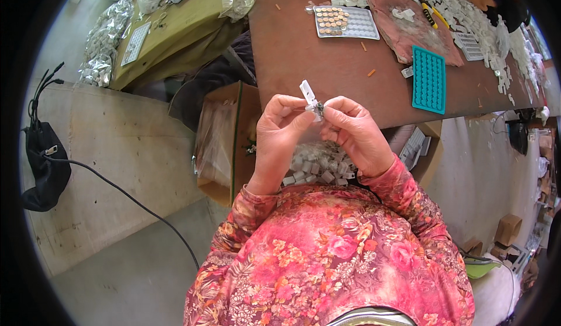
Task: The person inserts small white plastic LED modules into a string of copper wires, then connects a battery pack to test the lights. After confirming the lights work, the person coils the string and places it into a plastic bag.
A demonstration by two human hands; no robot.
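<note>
My left hand (278,137) pinches a small white plastic part (307,91) between thumb and fingers. A narrow flap of the part, with small holes in it, sticks up past my fingertips. Close against it my right hand (361,134) is closed, thumb and forefinger pressed on a tiny dark piece (319,109) at the part's right side. Fingertips hide most of that piece, so its kind is unclear. Below both hands, at my lap, lies a heap of small whitish plastic housings (318,165), partly covered by my right wrist.
The brown table (304,51) carries a white tray (363,22) of round coppery discs, a teal grid tray (428,80), a pink cloth (403,25), a yellow-black hand tool (429,16) and many scattered clear pieces. Cardboard boxes (238,145) flank my lap. A black cable (134,194) crosses at left.
</note>
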